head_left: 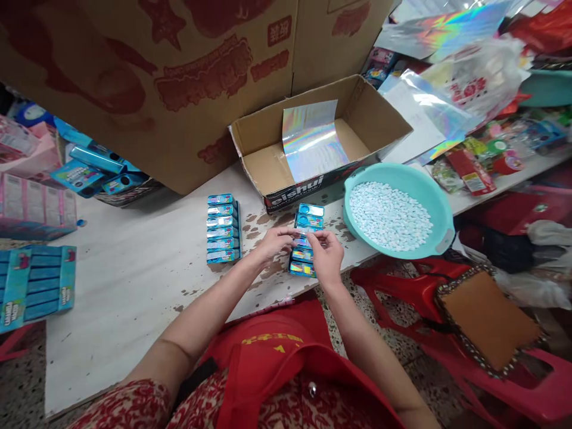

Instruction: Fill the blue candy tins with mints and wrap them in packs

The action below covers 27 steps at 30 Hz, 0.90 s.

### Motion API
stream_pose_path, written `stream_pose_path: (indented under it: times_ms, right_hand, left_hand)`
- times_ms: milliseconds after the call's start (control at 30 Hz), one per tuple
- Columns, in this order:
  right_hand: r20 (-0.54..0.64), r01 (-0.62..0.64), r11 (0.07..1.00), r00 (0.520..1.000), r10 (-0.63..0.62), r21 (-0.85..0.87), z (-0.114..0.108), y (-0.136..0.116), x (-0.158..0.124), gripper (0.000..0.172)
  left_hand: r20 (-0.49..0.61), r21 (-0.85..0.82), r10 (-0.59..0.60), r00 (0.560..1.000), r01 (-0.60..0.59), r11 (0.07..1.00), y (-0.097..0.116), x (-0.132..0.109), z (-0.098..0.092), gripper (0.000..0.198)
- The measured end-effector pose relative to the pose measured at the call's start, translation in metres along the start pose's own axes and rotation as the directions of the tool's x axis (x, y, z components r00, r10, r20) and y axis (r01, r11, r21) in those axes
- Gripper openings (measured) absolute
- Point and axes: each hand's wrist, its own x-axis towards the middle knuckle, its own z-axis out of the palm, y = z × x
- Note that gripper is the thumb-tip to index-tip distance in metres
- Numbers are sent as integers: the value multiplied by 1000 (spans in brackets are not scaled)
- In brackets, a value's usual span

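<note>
My left hand point(277, 243) and my right hand point(327, 255) meet over a row of small blue tins point(311, 210) in a tray. Fingertips of both are pinched together around something thin and shiny, too small to make out. The tins nearest me carry reflective rainbow patches, and my fingers hide those in the middle. Left of my hands stands a second row of blue boxed tins point(222, 231). To the right, a turquoise basin point(442, 223) holds many small white tablets point(388, 214).
An open cardboard box point(259, 164) with a holographic sheet point(313, 143) stands behind the tins, before a large carton point(187, 71). Blue packs point(38, 286) are stacked at the left edge. A red stool point(402, 286) with a brown cushion point(487, 319) stands at right.
</note>
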Motion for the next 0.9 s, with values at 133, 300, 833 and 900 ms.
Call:
stream_pose_path:
  times_ms: [133,300,833,900]
  right_hand:
    - [33,-17,1000,999,17,-17,-3,5,6,26]
    - [10,43,981,999,-42,-189,-2,16,19,24]
    - [-38,56,938,997,-73,-343,5,31,46,18]
    - [-63,53,926,995,-82,-375,8,33,52,17]
  left_hand:
    - [20,184,101,995,-103,977,-3,6,-5,22]
    - [101,584,255,962,-265,767,4,19,-12,33]
    - [109,653,340,934,-325,684,8,52,-19,11]
    - [77,687,364,928,-314,656,9,58,-15,10]
